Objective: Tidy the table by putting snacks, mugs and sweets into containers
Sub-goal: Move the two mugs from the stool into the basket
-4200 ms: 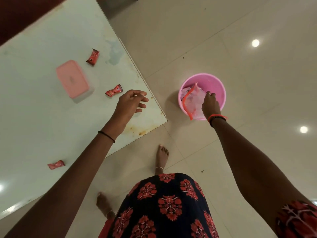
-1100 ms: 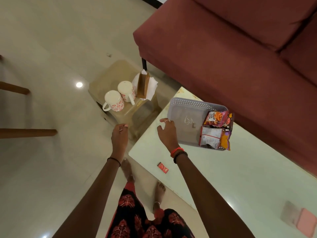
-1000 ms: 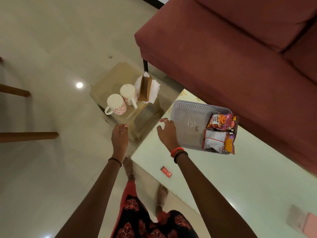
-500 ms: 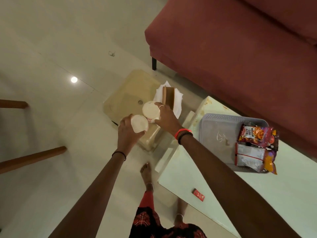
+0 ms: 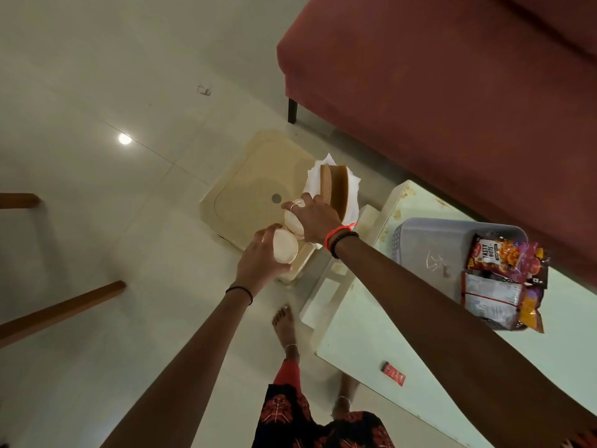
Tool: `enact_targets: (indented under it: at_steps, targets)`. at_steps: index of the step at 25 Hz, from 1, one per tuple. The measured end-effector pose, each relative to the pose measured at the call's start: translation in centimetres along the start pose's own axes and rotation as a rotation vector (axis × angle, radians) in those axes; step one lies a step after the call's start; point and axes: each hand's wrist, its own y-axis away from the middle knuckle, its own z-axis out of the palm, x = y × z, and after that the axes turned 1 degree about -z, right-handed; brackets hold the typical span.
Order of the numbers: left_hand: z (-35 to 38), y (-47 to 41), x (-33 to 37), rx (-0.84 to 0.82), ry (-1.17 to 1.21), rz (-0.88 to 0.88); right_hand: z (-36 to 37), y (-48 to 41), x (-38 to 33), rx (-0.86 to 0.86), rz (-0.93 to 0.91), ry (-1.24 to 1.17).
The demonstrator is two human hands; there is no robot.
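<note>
Wooden legs (image 5: 58, 310) slant in from the left edge over a pale tiled floor (image 5: 97, 76). Right of them a beige stool (image 5: 255, 176) stands low on the floor, just off the table's corner.

Your left hand (image 5: 258, 263) is at the stool's near corner. Its fingers and thumb curl round the left mug (image 5: 285, 251), which you see end-on as a pale round. The right mug (image 5: 292, 221) is just beside it, touching or nearly so. Your right hand (image 5: 315, 219) comes down on this mug from above and wraps its rim and side, with a ring on one finger. From this angle you cannot tell whether either mug rests on the stool or is lifted clear of it.

Behind your right hand a brown paper bag (image 5: 336, 185) stands upright on the stool's far corner, with white tissue (image 5: 313, 184) around it.

A dark red sofa (image 5: 452, 92) fills the upper right, and one black leg (image 5: 292, 109) shows at its corner.

Below the sofa is the glossy pale table (image 5: 361, 324). A red sweet (image 5: 393, 374) lies alone near its front edge, just left of your right forearm. Further right a grey basket (image 5: 420, 234) sits on the table with most of its floor bare. Snack packets are piled at its right end, some over the rim: a Tasty Nuts packet (image 5: 494, 257), a white packet (image 5: 491, 299) below it, and an orange packet (image 5: 531, 313) at the far right.
</note>
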Motion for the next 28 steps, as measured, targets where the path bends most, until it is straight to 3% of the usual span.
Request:
enact_targets:
  at_steps: [7, 16, 28]
  targets:
    - [-0.6, 0.7, 0.5, 0.029, -0.019, -0.040, 0.3, 0.2, -0.3, 0.024, 0.032, -0.042]
    - [-1.3, 6.1, 0.7, 0.124, -0.014, -0.110, 0.4, 7.5, 1.0, 0.071, 0.207, -0.390]
    - [4.5, 8.2, 11.8, 0.067, -0.017, 0.093, 6.0, 22.3, 16.4, 0.289, 0.805, -0.725]
